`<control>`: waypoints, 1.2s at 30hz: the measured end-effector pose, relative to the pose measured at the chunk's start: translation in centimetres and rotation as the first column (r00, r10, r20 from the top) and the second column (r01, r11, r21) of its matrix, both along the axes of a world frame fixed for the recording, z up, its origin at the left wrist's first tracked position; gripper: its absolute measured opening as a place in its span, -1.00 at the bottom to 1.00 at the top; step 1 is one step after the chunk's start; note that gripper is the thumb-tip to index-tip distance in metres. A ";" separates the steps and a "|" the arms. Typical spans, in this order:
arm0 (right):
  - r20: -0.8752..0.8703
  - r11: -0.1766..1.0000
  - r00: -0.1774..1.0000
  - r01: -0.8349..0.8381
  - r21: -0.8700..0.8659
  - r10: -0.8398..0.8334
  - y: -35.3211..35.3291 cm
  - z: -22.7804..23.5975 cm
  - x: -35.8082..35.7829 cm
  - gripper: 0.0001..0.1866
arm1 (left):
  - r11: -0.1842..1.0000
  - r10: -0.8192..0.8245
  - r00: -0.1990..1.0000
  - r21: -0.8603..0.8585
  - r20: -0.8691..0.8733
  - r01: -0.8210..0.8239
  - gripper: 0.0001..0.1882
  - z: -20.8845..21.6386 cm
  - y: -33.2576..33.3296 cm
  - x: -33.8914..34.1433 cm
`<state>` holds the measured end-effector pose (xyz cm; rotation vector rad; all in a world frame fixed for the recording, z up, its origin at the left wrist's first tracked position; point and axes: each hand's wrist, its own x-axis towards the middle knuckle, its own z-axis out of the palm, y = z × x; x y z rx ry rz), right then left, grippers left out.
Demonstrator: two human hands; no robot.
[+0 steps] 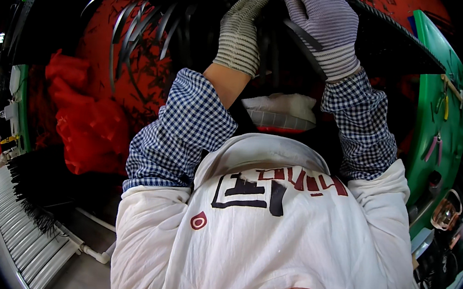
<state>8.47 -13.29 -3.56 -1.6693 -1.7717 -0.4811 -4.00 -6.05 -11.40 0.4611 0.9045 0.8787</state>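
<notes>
Both of my hands wear thin striped knit gloves and meet at the top of the view, over a dark woven piece (392,37) with loose flat black strips (167,29) hanging from it. My left hand (243,31) has its fingers pressed together, tips against the dark weave; what they pinch is lost in shadow. My right hand (320,23) is bent over the piece's edge, fingertips partly cut off by the frame. A black strip (306,39) runs out beneath its palm along the wrist.
A red cloth bundle (88,122) lies at left, near red ground littered with dark scraps. A pale cushion (281,111) sits below my hands. At right stands a green board (438,111) with hanging pliers (433,147). Metal rollers (32,236) and a black brush (31,196) are lower left.
</notes>
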 end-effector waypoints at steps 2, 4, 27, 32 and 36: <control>-0.017 0.998 1.000 -0.016 -0.055 0.015 -0.4 0.8 -0.4 -0.76 | 0.990 -0.020 0.999 0.141 -0.044 0.026 -0.60 0.4 -0.9 -0.4; -0.036 0.993 0.999 -0.035 -0.108 0.032 -0.4 1.6 -0.4 -0.76 | 0.958 -0.031 0.995 0.280 -0.090 0.055 -0.65 1.1 -1.7 -0.8; 0.133 0.798 0.939 -0.188 -0.572 0.316 3.1 5.2 0.7 -0.70 | 0.915 -0.065 0.997 0.396 -0.044 0.077 -0.77 1.1 -1.6 -1.4; 0.177 0.773 0.904 -0.216 -0.597 0.389 3.2 5.4 0.5 -0.80 | 0.917 -0.061 0.996 0.391 -0.058 0.079 -0.77 1.5 -1.9 -1.6; 0.140 0.790 0.903 -0.269 -0.551 0.405 4.1 4.8 1.4 -0.87 | 0.913 -0.100 0.983 0.379 -0.151 0.151 -0.77 2.2 -1.7 -1.5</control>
